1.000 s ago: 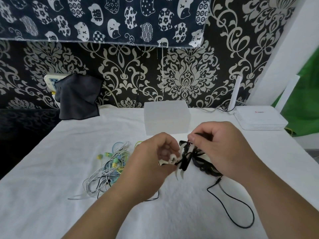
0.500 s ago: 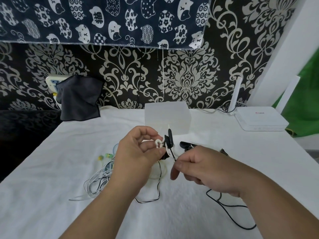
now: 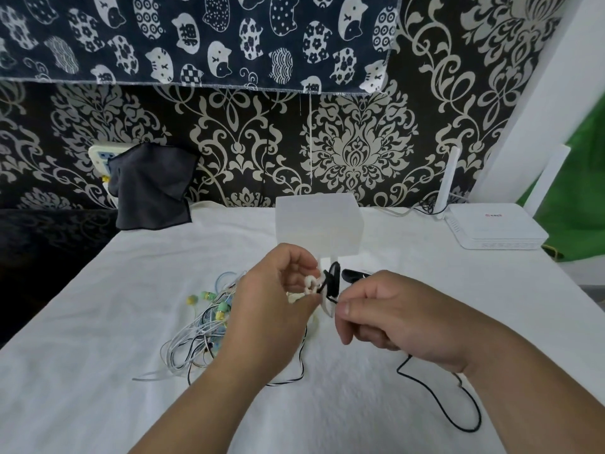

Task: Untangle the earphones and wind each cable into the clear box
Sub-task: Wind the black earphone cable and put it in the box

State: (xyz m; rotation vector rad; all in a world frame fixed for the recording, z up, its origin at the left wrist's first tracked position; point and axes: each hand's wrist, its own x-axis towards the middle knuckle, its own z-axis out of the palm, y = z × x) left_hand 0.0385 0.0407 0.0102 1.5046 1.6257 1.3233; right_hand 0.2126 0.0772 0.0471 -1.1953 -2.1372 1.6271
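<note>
My left hand (image 3: pixel 275 299) pinches a white cable knot (image 3: pixel 311 286) with a black earbud (image 3: pixel 334 280) tangled in it, held above the white cloth. Just to its right, my right hand (image 3: pixel 389 316) pinches the black cable (image 3: pixel 438 385) below the knot; that cable trails in a loop over the cloth to the right. A second black earbud (image 3: pixel 352 275) shows behind my right fingers. The clear box (image 3: pixel 319 224) stands behind both hands. A tangle of white, blue and green earphones (image 3: pixel 206 326) lies left of my left hand.
A white cloth covers the table (image 3: pixel 98 322). A dark cloth (image 3: pixel 150 188) hangs over a power strip at the back left. A white router (image 3: pixel 494 229) with antennas sits at the back right. The patterned wall rises behind the box.
Both hands pulled the black and white bundle apart and lifted it toward the box. My right hand moved lower, beside the knot, and the black cable now hangs out over the cloth.
</note>
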